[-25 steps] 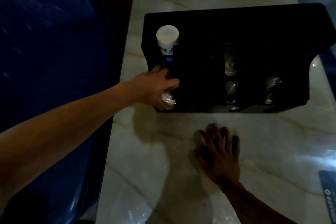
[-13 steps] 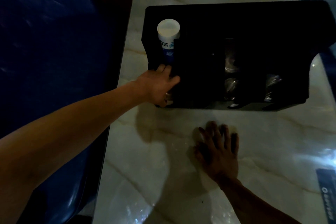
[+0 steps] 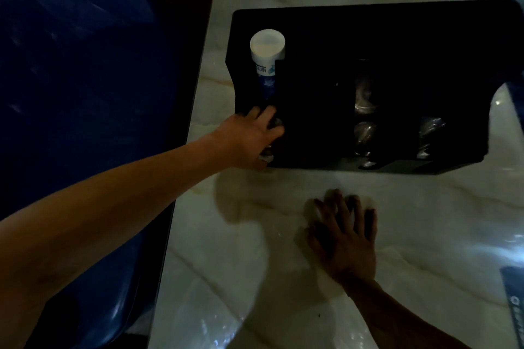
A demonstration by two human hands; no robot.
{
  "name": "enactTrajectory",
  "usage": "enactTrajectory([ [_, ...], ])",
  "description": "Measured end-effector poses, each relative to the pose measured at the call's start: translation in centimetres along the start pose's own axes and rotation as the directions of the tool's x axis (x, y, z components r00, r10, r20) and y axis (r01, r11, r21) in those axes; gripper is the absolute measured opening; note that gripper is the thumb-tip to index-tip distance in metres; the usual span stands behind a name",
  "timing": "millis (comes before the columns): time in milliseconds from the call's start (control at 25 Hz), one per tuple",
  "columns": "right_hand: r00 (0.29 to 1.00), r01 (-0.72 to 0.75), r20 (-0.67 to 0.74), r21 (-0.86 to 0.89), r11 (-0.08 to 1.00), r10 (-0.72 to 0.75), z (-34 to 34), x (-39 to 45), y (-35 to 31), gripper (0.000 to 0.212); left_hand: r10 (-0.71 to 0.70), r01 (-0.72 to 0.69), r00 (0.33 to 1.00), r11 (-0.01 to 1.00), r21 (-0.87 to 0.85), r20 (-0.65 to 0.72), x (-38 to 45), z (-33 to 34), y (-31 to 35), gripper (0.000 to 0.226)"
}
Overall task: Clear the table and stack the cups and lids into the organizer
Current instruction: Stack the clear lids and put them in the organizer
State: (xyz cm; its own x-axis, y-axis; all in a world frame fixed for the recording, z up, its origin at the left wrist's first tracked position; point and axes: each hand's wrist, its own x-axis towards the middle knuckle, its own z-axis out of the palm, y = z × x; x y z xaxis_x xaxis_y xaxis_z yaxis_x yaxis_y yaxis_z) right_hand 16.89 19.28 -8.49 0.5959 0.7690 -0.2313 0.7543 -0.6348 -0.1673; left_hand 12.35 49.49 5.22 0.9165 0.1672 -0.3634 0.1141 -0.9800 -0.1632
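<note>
While the right hand (image 3: 344, 238) is laid flat and open on the table (image 3: 425, 221), one organizer (image 3: 368, 37) and one cup stack (image 3: 266, 59) are seen; small clear lids (image 3: 268, 156), too dim to count, are gripped by the left hand (image 3: 251, 139) at the organizer's front-left slot.

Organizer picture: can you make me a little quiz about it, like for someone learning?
1. True or false: the right hand lies flat on the table.
2. Which hand reaches into the organizer? A) left B) right
3. Fill in: the white-topped cup stack stands in the organizer's far ____ corner.

Key: 1 true; 2 A, the left hand; 3 left.
</note>
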Motion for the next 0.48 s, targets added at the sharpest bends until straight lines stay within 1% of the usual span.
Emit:
enactTrajectory([
  [80,1.0,-0.003,-0.003,0.002,1.0,0.003,0.0,0.0,0.0,0.07,-0.02,0.021,1.0,0.998,-0.057,0.011,-0.1,-0.7,-0.2,0.074],
  [240,1.0,0.008,-0.015,0.01,1.0,-0.008,0.0,-0.1,0.0,0.07,-0.038,0.05,0.994,0.993,-0.111,0.102,1.2,-2.6,-0.8,0.072],
  [360,1.0,0.01,-0.026,0.013,1.0,-0.01,0.0,0.0,0.0,0.07,0.005,0.019,0.98,0.993,-0.116,0.199,2.1,-3.6,-1.2,0.069],
  [480,0.999,0.015,-0.04,0.018,1.0,-0.014,0.0,0.0,-0.1,0.07,0.053,-0.032,0.978,0.994,-0.108,0.2,2.3,-3.8,-1.7,0.065],
])
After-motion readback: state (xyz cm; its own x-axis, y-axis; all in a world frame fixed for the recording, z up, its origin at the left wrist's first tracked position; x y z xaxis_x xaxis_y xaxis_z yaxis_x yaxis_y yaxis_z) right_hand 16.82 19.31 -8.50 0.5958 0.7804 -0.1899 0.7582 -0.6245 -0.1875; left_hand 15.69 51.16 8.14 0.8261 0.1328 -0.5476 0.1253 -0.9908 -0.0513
